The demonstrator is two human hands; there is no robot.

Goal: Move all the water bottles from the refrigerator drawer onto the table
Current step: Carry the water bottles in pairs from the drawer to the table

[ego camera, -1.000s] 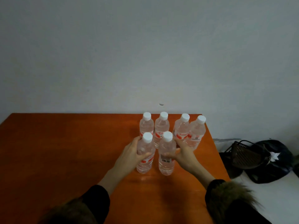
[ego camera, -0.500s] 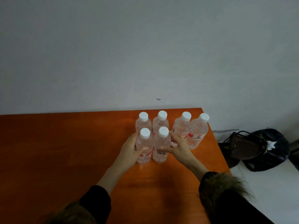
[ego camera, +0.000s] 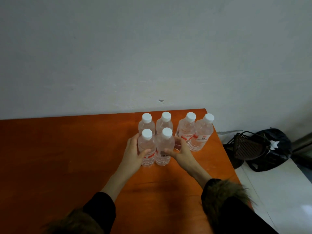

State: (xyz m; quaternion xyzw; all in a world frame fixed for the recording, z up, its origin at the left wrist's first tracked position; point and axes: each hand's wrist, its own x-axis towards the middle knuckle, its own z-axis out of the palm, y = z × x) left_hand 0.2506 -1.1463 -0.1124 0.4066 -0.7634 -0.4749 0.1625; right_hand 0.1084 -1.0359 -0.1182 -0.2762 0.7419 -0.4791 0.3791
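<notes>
Grey wall fills the top of the view; orange table runs across below it w/ its right edge near a pale floor. On the floor by that edge sits a black bag w/ a dark slatted basket leaning against it.

Six clear water bottles, all upright w/ white caps, stand near the table's far right corner. Back row, left to right: back-left bottle, back-centre bottle, then a gap, then right-inner bottle and far-right bottle, those two touching each other. Front row: front-left bottle and front-right bottle, touching side by side, directly in front of the back-left pair.

Left hand is wrapped on the outer left side of the front-left bottle, thumb across its front at label height, fingers round the back. Right hand cups the outer right side of the front-right bottle, thumb on its front label, fingers curled into the gap btwn it and the right-inner bottle. So both hands are closed on the front pair from opposite sides, bottles pressed together btwn them, bases on the table. Dark sleeves w/ fur cuffs show at the wrists
</notes>
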